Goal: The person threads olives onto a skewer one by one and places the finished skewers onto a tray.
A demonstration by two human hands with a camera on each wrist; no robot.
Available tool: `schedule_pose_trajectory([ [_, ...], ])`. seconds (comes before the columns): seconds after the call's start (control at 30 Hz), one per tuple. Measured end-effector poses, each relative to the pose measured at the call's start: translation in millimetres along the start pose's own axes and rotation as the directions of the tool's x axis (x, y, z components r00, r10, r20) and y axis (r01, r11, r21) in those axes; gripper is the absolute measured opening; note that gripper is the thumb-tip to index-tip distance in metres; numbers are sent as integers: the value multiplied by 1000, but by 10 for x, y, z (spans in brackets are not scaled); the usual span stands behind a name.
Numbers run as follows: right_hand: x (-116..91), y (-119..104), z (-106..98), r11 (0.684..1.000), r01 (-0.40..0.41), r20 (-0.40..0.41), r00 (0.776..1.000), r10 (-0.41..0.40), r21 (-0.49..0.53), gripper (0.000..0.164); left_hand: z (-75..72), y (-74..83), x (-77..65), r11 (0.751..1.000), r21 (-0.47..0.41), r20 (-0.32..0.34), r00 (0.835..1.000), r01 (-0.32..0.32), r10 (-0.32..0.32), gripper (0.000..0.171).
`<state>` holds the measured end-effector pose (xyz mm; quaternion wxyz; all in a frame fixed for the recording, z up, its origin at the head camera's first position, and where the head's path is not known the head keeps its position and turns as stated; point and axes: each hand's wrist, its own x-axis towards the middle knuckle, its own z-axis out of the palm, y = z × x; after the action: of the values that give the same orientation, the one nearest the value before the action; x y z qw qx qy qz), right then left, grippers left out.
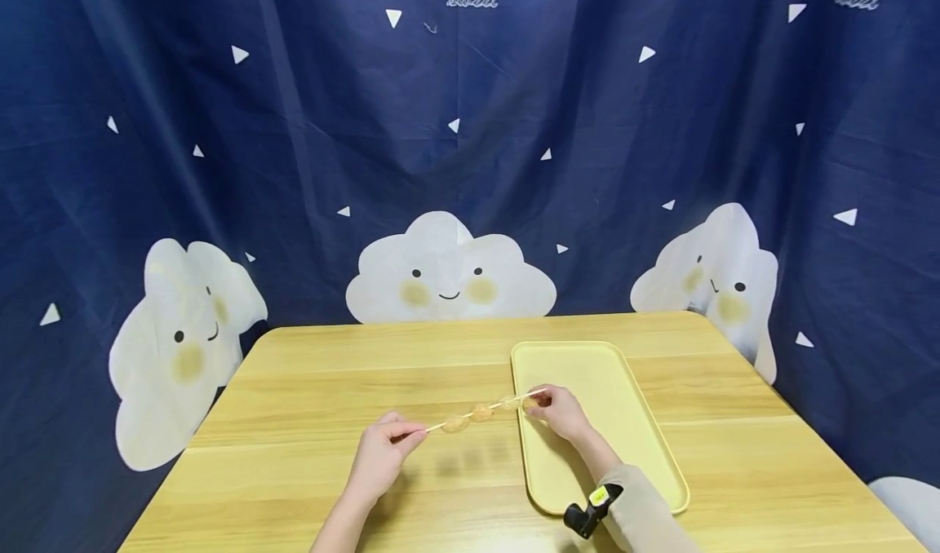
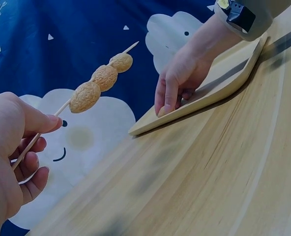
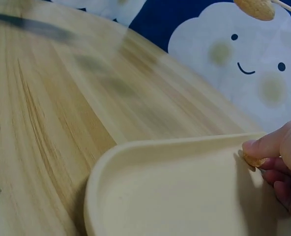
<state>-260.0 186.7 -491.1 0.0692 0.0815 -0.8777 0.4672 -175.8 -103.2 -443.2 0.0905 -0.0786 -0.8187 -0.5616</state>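
Note:
My left hand point(image 1: 382, 455) grips the lower end of a thin wooden skewer point(image 2: 62, 108), which slants upward with its pointed tip bare. Three tan, wrinkled, ball-shaped food pieces point(image 2: 105, 77) are threaded along it, touching or nearly touching each other. Over the yellow tray point(image 1: 617, 422), my right hand point(image 1: 561, 413) pinches another tan ball point(image 3: 253, 160) between thumb and fingers. That ball is low, close to the tray's inner side, and partly covered by the fingers. In the left wrist view the skewer's tip stands apart from the right hand point(image 2: 185, 78).
A light wooden table point(image 1: 294, 390) lies under both hands, with the tray on its right half. Behind it hangs a dark blue curtain point(image 1: 308, 129) printed with white clouds and triangles. A small black camera point(image 1: 587, 516) sits on the right wrist.

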Motion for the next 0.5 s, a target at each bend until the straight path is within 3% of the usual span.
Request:
schedule_pose_trajectory([
  [0.2, -22, 2, -27, 1000, -18, 11, 1000, 18, 18, 19, 6, -35, 8, 1000, -2, 5, 1000, 5, -5, 6],
  [0.5, -59, 23, -147, 994, 11, 70, 997, -18, 109, 29, 21, -58, 18, 1000, 0, -10, 1000, -5, 5, 7],
])
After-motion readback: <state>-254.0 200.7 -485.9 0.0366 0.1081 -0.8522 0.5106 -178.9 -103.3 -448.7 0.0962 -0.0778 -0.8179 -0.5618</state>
